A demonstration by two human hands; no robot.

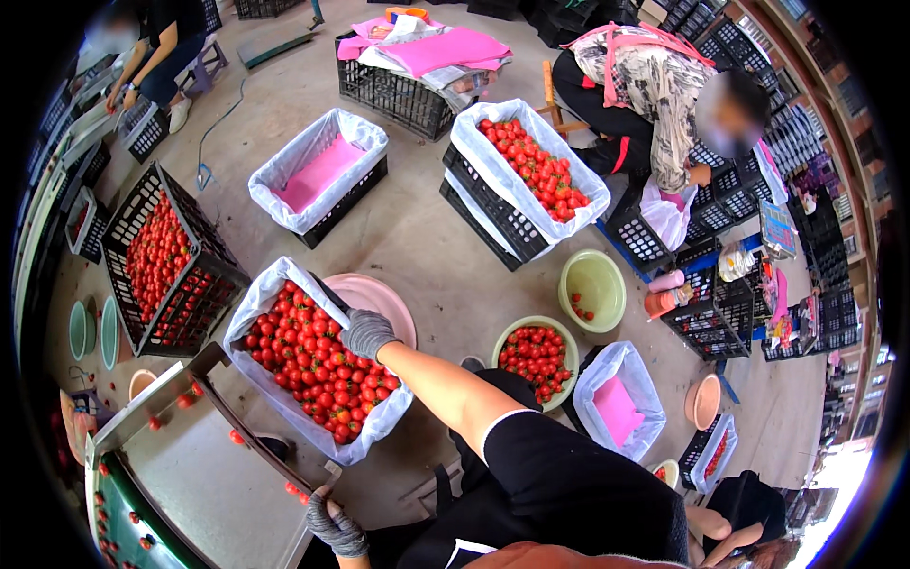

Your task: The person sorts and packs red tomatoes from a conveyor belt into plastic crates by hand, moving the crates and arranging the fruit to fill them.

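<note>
A lined crate (pixel 248 302) full of red cherry tomatoes (pixel 318 356) stands in front of me, tilted in view. My right hand (pixel 368 334), in a grey knit glove with bare arm above it, is closed on the crate's right rim. Low in the picture, my left hand (pixel 334 528), gloved with bare fingertips, is closed around a small metal tab (pixel 332 471) at the edge of a metal chute (pixel 223 465). A few tomatoes lie on the chute and along its rail. A pink round lid or basin (pixel 384 302) shows partly behind the crate.
Green basins (pixel 578 365) (pixel 616 308) hold tomatoes on the right. A black crate (pixel 180 327) of tomatoes stands left, a tomato-filled lined crate (pixel 592 204) farther back. An empty-looking lined crate (pixel 365 133) has a pink sheet. A co-worker (pixel 654 95) bends over crates at far right.
</note>
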